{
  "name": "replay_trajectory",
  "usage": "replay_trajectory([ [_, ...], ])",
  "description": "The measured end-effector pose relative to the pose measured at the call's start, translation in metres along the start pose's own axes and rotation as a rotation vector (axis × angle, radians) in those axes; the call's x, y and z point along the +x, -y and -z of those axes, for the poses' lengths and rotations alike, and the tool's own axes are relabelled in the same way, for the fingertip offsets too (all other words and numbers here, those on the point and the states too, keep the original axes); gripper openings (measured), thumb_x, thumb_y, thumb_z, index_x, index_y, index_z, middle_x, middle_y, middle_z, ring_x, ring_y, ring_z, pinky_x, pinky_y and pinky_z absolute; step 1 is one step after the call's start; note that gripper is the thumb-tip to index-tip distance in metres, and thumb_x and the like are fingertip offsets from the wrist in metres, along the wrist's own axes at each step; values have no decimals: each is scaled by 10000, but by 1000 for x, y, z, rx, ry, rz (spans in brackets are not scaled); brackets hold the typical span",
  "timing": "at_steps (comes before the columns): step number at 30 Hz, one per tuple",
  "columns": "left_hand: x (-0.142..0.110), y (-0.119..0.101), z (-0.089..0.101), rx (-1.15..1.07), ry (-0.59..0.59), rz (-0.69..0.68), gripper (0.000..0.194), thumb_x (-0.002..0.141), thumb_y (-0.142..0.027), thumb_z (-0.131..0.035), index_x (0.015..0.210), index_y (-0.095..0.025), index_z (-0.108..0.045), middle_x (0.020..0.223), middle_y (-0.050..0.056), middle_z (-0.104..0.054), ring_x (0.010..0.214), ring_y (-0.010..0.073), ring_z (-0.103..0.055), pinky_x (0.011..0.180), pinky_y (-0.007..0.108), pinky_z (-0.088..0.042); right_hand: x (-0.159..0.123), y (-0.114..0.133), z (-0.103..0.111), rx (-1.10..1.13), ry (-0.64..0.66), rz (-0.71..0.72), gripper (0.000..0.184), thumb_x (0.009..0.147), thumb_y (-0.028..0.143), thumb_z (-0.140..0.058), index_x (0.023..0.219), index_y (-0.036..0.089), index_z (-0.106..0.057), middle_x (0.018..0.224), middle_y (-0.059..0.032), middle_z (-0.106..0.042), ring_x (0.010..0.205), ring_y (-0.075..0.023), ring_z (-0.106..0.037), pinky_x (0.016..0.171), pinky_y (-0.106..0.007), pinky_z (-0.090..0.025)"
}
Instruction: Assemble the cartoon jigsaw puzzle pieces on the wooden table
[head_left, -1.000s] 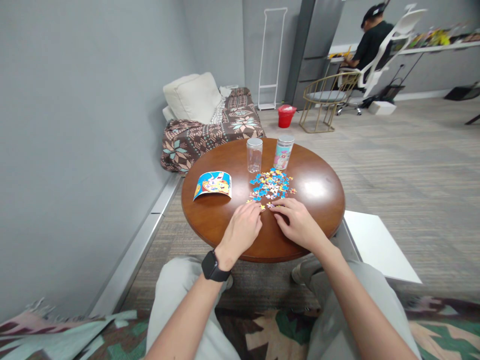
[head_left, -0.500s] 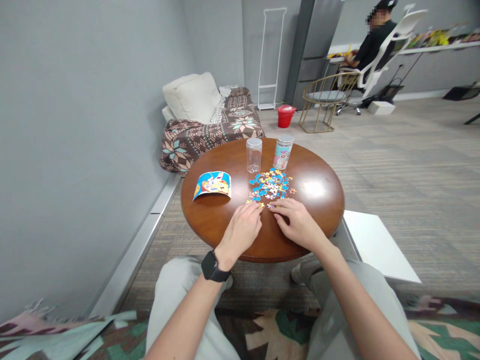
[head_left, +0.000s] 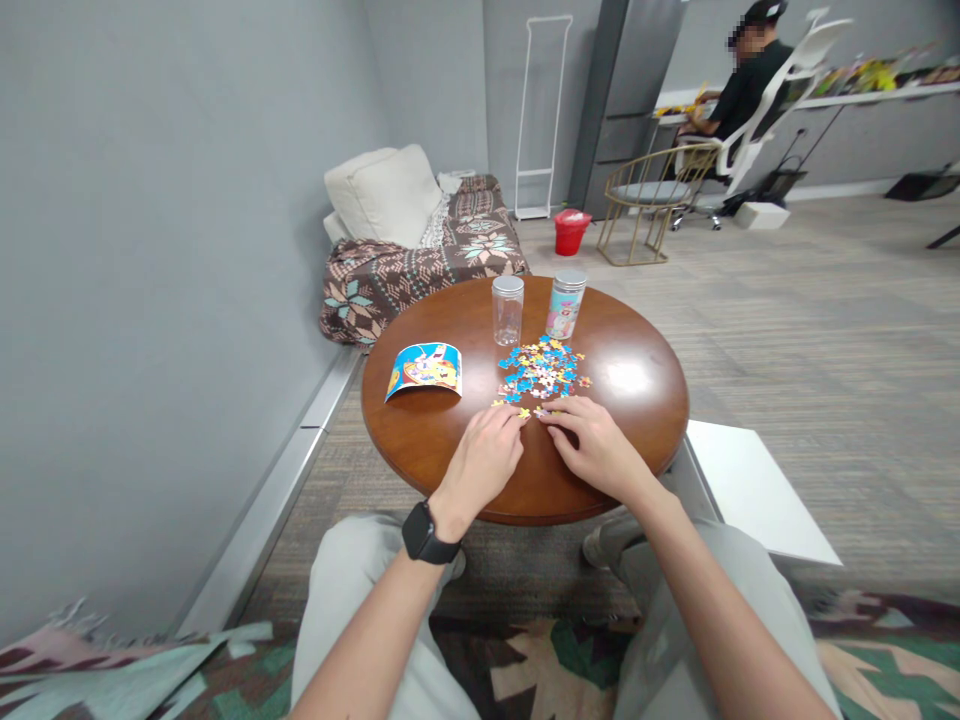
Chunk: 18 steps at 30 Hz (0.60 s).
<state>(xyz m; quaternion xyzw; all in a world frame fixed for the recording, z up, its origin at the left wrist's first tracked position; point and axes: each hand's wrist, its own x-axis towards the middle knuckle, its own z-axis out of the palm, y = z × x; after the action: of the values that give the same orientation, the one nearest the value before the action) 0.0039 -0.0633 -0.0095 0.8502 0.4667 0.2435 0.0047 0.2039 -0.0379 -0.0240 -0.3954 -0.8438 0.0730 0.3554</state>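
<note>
On a round tabletop (head_left: 420, 440), our left hand (head_left: 486, 450) and right hand (head_left: 596, 445) touch puzzle pieces (head_left: 524, 412) near a colourful pile (head_left: 546, 368); whether our fingers pinch, we cannot tell.

both forearms reach forward and slant inward, the left forearm (head_left: 375, 640) from the lower left, the right forearm (head_left: 712, 600) from the lower right. the left hand (head_left: 486, 450) is back up, its fingers close together and curled down. the right hand (head_left: 592, 445) points leftward, its thumb apart from the bent fingers. the fingertips of the two hands nearly meet, a narrow gap between them.
</note>
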Motion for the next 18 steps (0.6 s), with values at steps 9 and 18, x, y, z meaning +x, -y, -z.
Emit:
replay_trajectory([
  [9,1,-3,5,56,37,33,173,950,-98,-509,1060,-171,-621,1061,70,-639,982,224,-601,905,396,-529,1,5,4,-3,11,-6,164,918,130,-529,936,189,-681,1011,-96,-693,933,-243,-623,865,-439,-518],
  [18,1,1,4,-50,84,-60,125,990,-143,-515,997,-186,-633,1034,38,-676,981,200,-624,906,372,-513,2,2,6,-2,46,-31,84,938,174,-565,891,201,-630,915,-68,-688,869,-230,-585,815,-390,-464],
])
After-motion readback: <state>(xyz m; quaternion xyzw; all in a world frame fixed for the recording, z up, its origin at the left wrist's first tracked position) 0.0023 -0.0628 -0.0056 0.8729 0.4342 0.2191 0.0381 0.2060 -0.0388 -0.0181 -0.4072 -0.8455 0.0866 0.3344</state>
